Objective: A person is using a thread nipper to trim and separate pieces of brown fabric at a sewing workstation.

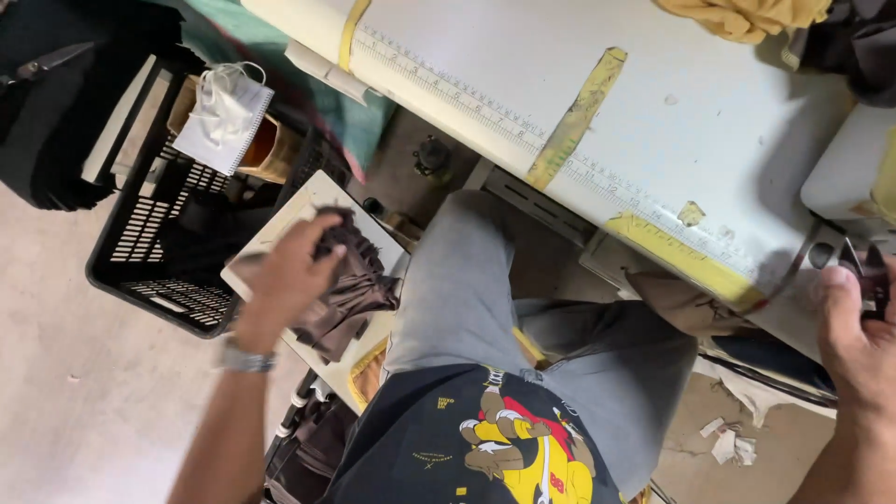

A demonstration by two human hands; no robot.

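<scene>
Left hand is closed around one bunch of dark brown fabric pieces on the left; right hand pinches, I think, one small dark piece far right.

We find ourselves in a sewing or garment workshop. The white work table carries a measuring scale along its front edge and worn strips of yellow tape. At its right end stands what appears to be a sewing machine, though we see only its corner. A black plastic crate of dark fabric sits on the bare concrete floor, with cut dark cloth pieces stacked on a board beside the seat and paper scraps underfoot.
</scene>
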